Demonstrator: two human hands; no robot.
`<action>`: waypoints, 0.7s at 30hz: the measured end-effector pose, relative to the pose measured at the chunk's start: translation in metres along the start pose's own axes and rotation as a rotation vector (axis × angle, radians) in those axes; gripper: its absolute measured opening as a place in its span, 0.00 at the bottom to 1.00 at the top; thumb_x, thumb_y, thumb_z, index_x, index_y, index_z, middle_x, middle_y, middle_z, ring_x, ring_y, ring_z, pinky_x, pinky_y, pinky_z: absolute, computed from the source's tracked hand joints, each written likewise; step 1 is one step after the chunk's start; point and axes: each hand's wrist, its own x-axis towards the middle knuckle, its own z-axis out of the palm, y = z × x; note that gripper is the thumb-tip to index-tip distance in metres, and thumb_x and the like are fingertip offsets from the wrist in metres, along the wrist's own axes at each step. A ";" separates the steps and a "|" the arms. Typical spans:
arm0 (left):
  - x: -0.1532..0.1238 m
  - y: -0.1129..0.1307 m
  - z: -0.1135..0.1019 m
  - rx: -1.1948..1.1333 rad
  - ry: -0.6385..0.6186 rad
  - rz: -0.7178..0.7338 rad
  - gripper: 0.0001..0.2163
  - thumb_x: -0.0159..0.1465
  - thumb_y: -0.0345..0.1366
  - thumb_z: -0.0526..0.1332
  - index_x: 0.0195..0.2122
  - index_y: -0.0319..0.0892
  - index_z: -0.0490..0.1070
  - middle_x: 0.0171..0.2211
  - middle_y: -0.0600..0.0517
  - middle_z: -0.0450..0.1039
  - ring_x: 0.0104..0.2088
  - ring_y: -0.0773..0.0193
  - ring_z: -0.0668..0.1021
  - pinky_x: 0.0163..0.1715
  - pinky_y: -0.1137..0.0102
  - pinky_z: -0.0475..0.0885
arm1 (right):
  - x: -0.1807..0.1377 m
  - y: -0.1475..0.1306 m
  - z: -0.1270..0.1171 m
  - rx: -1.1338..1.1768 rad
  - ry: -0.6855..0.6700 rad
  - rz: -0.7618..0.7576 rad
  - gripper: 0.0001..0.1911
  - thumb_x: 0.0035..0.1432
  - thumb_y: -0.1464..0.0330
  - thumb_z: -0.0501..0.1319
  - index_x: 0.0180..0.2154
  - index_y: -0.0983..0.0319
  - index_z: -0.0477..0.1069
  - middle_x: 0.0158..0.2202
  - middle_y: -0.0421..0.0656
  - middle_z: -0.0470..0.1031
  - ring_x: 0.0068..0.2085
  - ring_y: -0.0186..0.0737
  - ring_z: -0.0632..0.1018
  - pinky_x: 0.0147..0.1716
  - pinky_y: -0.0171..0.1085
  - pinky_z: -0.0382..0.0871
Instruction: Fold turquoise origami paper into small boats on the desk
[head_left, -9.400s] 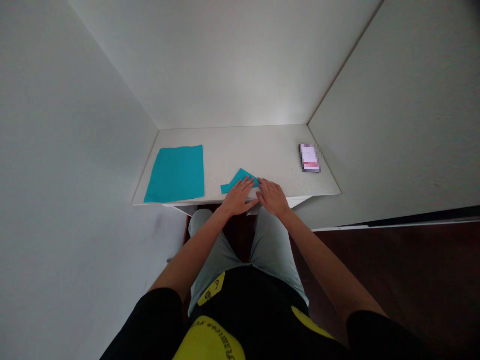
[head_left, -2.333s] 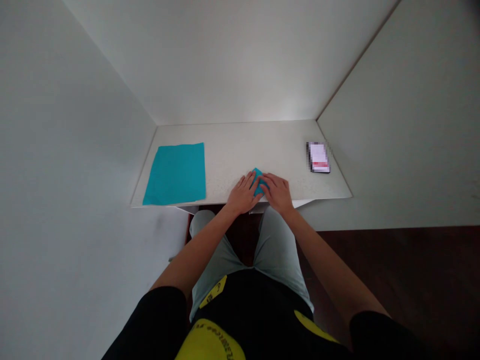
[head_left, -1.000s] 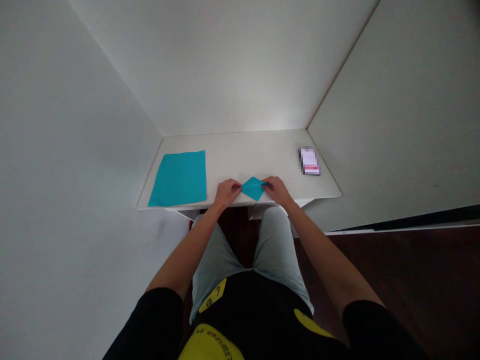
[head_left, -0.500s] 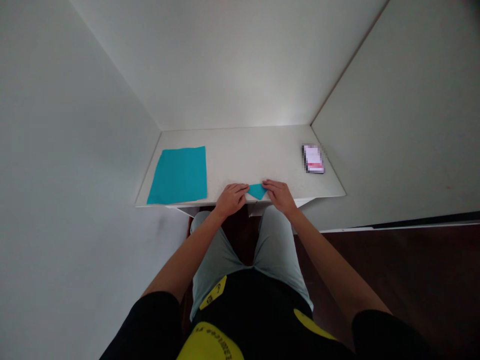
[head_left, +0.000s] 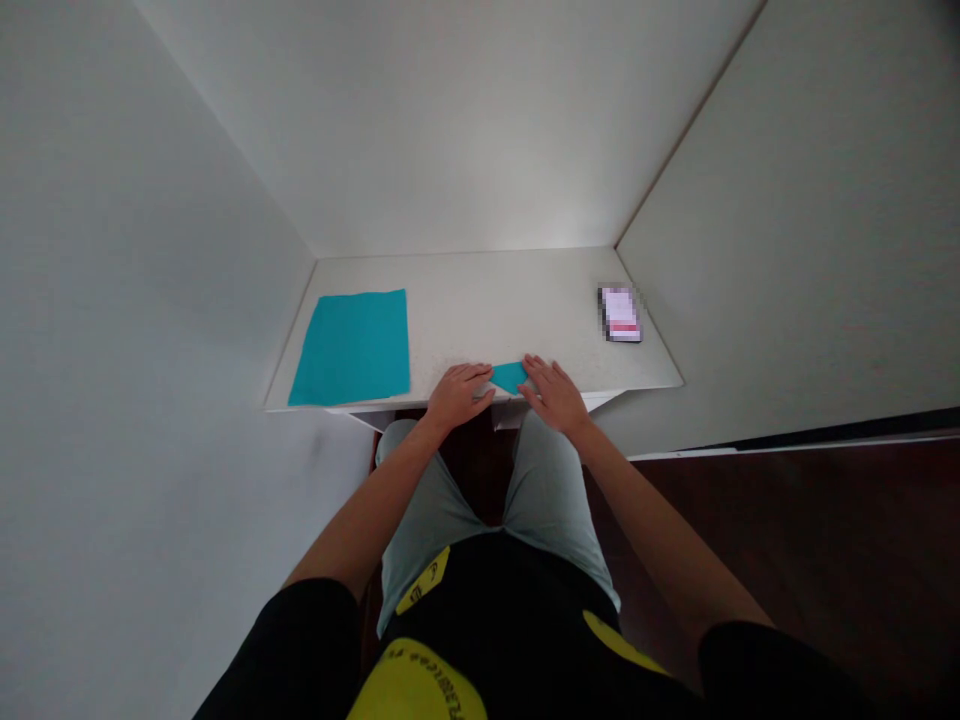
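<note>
A small folded piece of turquoise paper (head_left: 509, 377) lies at the front edge of the white desk (head_left: 495, 300), its point toward me. My left hand (head_left: 459, 395) rests at its left end, fingertips on the paper and thumb held apart. At the right end lies my right hand (head_left: 556, 394), its fingers stretched flat over that corner and the thumb spread away below. Both hands look open, pressing on the paper rather than wrapped round it. The paper's two ends are hidden under my fingers.
Turquoise sheets (head_left: 352, 347) lie flat on the desk's left side. A phone with a lit, blurred screen (head_left: 621, 314) is at the right. Walls close in the desk at the left, back and right. My legs are under the front edge.
My thumbs have moved away from my fingers, and the right hand has flattened out at the paper's right end. The whole view has shifted slightly.
</note>
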 end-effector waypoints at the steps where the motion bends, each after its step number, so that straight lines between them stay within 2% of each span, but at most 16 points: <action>1: 0.000 0.000 0.000 -0.002 0.003 -0.002 0.17 0.71 0.40 0.65 0.59 0.44 0.80 0.60 0.41 0.80 0.61 0.49 0.80 0.65 0.50 0.71 | -0.001 0.008 -0.004 -0.002 0.000 0.004 0.32 0.78 0.55 0.52 0.75 0.59 0.60 0.75 0.53 0.63 0.76 0.55 0.64 0.75 0.64 0.54; 5: -0.002 0.003 -0.001 0.002 0.008 -0.015 0.18 0.71 0.43 0.67 0.59 0.44 0.80 0.60 0.41 0.80 0.61 0.48 0.80 0.65 0.51 0.70 | -0.001 0.027 -0.008 0.031 -0.026 -0.010 0.31 0.78 0.54 0.50 0.75 0.58 0.61 0.75 0.52 0.63 0.76 0.54 0.64 0.74 0.64 0.55; 8: 0.000 0.013 0.001 0.056 0.031 -0.047 0.24 0.66 0.48 0.72 0.60 0.44 0.79 0.60 0.40 0.79 0.61 0.44 0.78 0.65 0.49 0.69 | -0.001 0.032 -0.004 0.049 -0.029 -0.026 0.33 0.77 0.52 0.52 0.75 0.58 0.61 0.75 0.53 0.62 0.76 0.55 0.63 0.74 0.65 0.55; 10: 0.003 0.023 0.003 0.112 0.031 -0.052 0.26 0.64 0.47 0.74 0.62 0.45 0.78 0.62 0.39 0.77 0.62 0.41 0.76 0.64 0.48 0.68 | -0.001 0.034 -0.001 0.060 -0.018 -0.031 0.33 0.76 0.53 0.54 0.75 0.57 0.61 0.75 0.53 0.63 0.76 0.56 0.63 0.74 0.66 0.54; 15: 0.010 0.041 0.010 0.139 -0.060 -0.033 0.13 0.68 0.38 0.69 0.54 0.50 0.83 0.56 0.43 0.79 0.56 0.45 0.77 0.57 0.50 0.71 | 0.005 0.042 -0.002 0.166 -0.035 0.026 0.27 0.78 0.58 0.49 0.70 0.54 0.69 0.72 0.50 0.68 0.75 0.53 0.65 0.74 0.67 0.54; 18: 0.012 0.037 0.010 0.038 -0.014 -0.093 0.08 0.71 0.39 0.66 0.47 0.48 0.85 0.50 0.44 0.79 0.51 0.50 0.78 0.54 0.55 0.73 | 0.008 0.046 -0.008 0.293 -0.070 0.080 0.26 0.77 0.56 0.50 0.67 0.53 0.73 0.71 0.48 0.70 0.74 0.51 0.66 0.75 0.65 0.52; 21: 0.018 0.026 0.008 -0.241 0.089 -0.225 0.11 0.74 0.44 0.63 0.44 0.45 0.83 0.43 0.46 0.79 0.44 0.57 0.80 0.47 0.62 0.75 | 0.010 0.045 -0.014 0.434 -0.004 0.162 0.25 0.75 0.53 0.54 0.64 0.53 0.75 0.68 0.48 0.74 0.71 0.51 0.71 0.74 0.62 0.57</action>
